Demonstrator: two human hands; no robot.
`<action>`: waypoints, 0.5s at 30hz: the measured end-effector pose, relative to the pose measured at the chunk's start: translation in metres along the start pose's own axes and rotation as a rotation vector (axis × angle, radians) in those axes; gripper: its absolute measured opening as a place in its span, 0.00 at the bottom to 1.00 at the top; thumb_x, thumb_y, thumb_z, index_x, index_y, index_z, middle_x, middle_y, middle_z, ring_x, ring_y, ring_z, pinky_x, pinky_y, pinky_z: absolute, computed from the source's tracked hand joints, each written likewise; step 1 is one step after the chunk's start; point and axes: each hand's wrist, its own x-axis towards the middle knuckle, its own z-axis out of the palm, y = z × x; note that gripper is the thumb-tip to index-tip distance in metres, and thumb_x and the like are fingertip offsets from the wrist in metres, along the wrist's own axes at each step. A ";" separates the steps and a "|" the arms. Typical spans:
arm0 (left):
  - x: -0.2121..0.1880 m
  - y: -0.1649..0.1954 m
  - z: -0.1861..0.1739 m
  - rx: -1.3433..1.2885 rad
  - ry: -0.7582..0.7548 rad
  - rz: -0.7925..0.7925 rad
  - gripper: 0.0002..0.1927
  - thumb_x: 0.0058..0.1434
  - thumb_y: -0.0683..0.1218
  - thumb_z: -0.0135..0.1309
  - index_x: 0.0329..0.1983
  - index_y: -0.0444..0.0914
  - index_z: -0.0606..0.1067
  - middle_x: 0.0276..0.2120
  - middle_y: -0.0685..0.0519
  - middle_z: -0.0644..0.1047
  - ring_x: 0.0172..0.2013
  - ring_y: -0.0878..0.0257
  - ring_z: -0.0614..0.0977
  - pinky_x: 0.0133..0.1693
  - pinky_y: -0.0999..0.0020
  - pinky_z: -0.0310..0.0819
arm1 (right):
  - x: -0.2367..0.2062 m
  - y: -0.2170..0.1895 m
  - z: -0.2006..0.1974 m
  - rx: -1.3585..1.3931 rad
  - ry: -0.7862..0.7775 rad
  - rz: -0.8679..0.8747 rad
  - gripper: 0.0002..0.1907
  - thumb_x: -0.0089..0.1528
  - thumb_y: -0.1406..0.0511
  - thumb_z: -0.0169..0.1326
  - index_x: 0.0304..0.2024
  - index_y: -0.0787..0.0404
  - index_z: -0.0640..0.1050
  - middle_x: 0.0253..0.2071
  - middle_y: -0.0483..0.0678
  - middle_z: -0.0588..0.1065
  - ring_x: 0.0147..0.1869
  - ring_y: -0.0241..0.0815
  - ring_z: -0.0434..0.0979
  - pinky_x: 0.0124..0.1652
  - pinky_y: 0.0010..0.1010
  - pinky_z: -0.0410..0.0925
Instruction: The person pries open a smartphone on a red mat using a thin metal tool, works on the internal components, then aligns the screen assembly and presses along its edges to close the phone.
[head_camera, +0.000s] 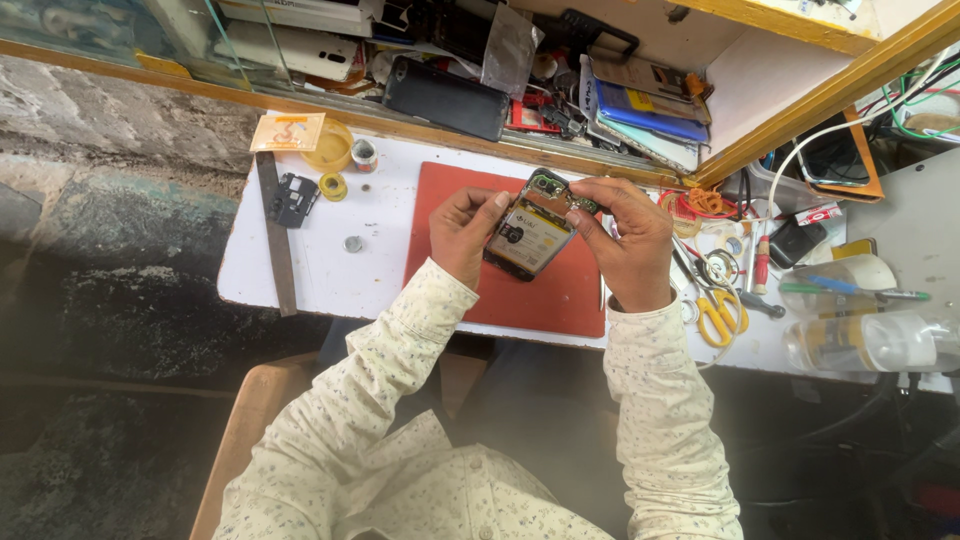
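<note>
An opened phone (530, 235) with its back cover off, its battery and circuit board showing, is held tilted above a red work mat (560, 295). My left hand (465, 232) grips the phone's left side. My right hand (628, 238) holds the phone's upper right corner, its fingertips pressed on the board by the camera area. Both sleeves are pale and patterned.
The mat lies on a small white table (330, 265). At the left lie a metal ruler (275, 235), a small dark part (292, 198) and tape rolls (334, 186). Yellow-handled scissors (718, 312), tools and a clear bottle (870, 342) lie at the right. A cluttered shelf (470, 90) runs behind.
</note>
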 end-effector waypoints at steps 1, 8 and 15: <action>0.002 0.001 0.000 -0.007 0.003 -0.009 0.06 0.66 0.41 0.60 0.40 0.32 0.78 0.34 0.50 0.83 0.34 0.69 0.82 0.38 0.73 0.79 | 0.000 0.000 0.000 -0.013 0.000 -0.008 0.17 0.61 0.77 0.63 0.53 0.65 0.80 0.52 0.49 0.79 0.52 0.35 0.78 0.51 0.24 0.71; 0.010 0.004 -0.001 -0.015 -0.037 -0.052 0.05 0.62 0.37 0.62 0.37 0.32 0.77 0.32 0.50 0.82 0.33 0.68 0.83 0.37 0.73 0.79 | 0.000 0.000 0.001 0.002 -0.001 -0.009 0.17 0.61 0.78 0.63 0.52 0.65 0.80 0.52 0.49 0.79 0.52 0.35 0.78 0.51 0.24 0.72; 0.009 0.004 -0.003 -0.020 -0.065 -0.022 0.04 0.65 0.38 0.61 0.40 0.31 0.78 0.33 0.49 0.83 0.33 0.68 0.83 0.39 0.72 0.80 | -0.001 0.000 0.001 0.029 -0.005 0.008 0.17 0.61 0.78 0.62 0.52 0.65 0.80 0.52 0.49 0.78 0.53 0.35 0.77 0.51 0.23 0.71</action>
